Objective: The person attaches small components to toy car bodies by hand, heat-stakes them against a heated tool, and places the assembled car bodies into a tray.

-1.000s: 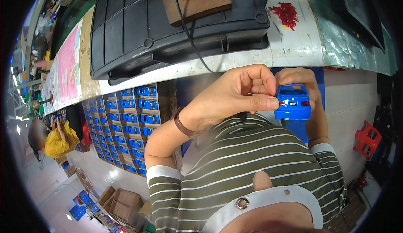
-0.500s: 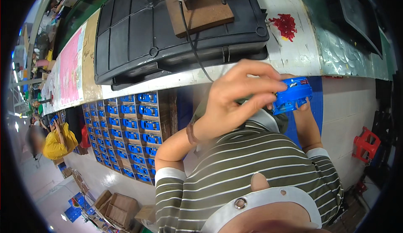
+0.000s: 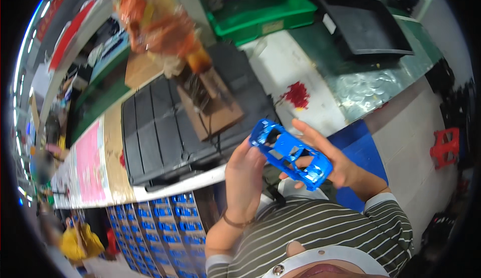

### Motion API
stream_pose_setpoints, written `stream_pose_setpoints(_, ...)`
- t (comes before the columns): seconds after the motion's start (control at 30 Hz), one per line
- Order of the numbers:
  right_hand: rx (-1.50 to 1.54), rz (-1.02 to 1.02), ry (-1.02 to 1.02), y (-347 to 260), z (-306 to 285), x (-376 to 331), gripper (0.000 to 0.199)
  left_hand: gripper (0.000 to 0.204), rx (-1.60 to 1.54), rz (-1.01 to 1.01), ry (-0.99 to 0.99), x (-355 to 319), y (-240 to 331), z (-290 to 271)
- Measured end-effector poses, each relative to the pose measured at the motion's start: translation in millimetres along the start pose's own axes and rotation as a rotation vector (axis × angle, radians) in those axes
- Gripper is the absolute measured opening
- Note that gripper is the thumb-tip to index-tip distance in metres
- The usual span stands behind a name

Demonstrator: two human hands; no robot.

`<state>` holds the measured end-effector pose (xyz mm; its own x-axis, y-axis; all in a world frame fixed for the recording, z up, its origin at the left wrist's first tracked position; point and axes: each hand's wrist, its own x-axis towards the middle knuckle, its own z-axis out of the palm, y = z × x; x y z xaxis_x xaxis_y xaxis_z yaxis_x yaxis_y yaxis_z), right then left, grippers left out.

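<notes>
A blue plastic toy car body (image 3: 290, 153), with open window and roof gaps, is tilted in front of my chest. My right hand (image 3: 333, 165) grips it from the right, the thumb raised beside its far side and fingertips showing through and beneath it. My left hand (image 3: 244, 178) is upright at the car body's left end, fingers stretched and somewhat blurred. Its fingertips come up to the shell's edge; whether they touch it I cannot make out.
Ahead, a wooden block fixture (image 3: 215, 115) with an orange wrapped upper part stands on an upturned black crate (image 3: 155, 127). Red scraps (image 3: 296, 95) lie on the white bench. Beyond are a green tray (image 3: 260, 20) and black tray (image 3: 366, 25). Blue shells fill a compartmented stack (image 3: 160, 223) below left.
My view has tilted up and shifted, bringing the fixture's top and the trays into sight. The car body has turned to show its open roof, and my left hand has swung upright beside it.
</notes>
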<state>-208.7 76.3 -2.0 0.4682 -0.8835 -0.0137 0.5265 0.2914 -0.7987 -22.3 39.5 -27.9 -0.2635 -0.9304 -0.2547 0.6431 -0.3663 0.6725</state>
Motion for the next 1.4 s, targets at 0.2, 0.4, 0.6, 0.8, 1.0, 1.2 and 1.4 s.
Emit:
stream_pose_setpoints(0.2,-0.88,-0.395,0.169,3.4,11.9,3.4,0.099,0.022,-0.036,0.074,0.01,5.0,7.3,2.4)
stream_pose_setpoints(0.4,-1.314,-0.633,0.189,-12.3,16.0,21.4,0.076,0.021,-0.117,0.006,0.123,14.2,12.3,4.8)
stream_pose_setpoints(0.6,-1.126,-0.683,0.257,-19.3,16.2,39.6,0.081,0.025,-0.177,-0.121,0.036,19.8,21.8,11.8)
stream_pose_setpoints(0.8,-1.389,-0.573,0.354,-34.0,16.5,64.5,0.082,0.039,-0.305,-0.344,0.008,18.2,36.8,10.8)
stream_pose_setpoints(1.0,-1.387,-0.606,0.299,-39.0,18.5,84.2,0.085,0.041,-0.681,-0.351,-0.11,30.0,37.4,-6.6)
stream_pose_setpoints(1.2,-1.463,-0.573,0.218,-46.8,24.5,87.1,0.089,0.042,-0.71,-0.369,-0.102,28.5,45.7,-4.6)
stream_pose_setpoints(1.4,-1.578,-0.556,0.199,-52.5,29.8,89.5,0.084,0.042,-0.785,-0.368,-0.146,32.0,47.5,-2.7)
